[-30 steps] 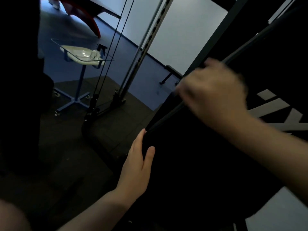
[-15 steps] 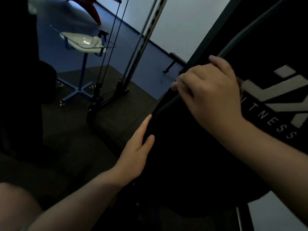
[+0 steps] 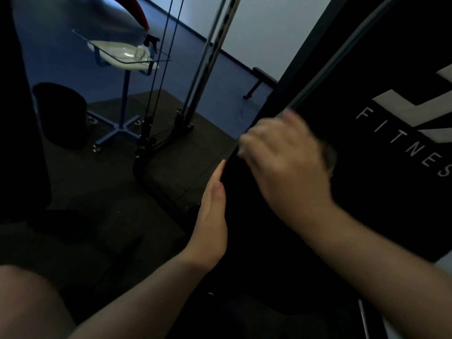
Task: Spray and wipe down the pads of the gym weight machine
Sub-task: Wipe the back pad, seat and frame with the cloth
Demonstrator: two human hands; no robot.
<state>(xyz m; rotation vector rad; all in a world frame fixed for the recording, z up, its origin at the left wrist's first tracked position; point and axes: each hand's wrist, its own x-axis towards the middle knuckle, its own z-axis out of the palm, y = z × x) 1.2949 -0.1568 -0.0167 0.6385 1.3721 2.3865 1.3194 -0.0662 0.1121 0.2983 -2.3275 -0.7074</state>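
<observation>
Two hands, one pad (image 3: 281,241) — left hand (image 3: 212,216) fingers straight, together; right hand (image 3: 286,165) fingers curled, blurred.

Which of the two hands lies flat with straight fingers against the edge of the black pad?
The left hand: its fingers lie straight along the pad edge, while the right hand is curled on top.

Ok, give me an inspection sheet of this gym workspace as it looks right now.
Surface: dark rubber floor mat.
Job's things: black padded machine pad; clear spray bottle with black trigger on blue-legged rolling glass table.
Clutter: black cylindrical bin.
Grippers: left hand flat against pad edge; right hand curled, blurred, on pad top; cloth unclear.
Cables: two black machine cables.
Surroundings: blue floor, white wall.
</observation>
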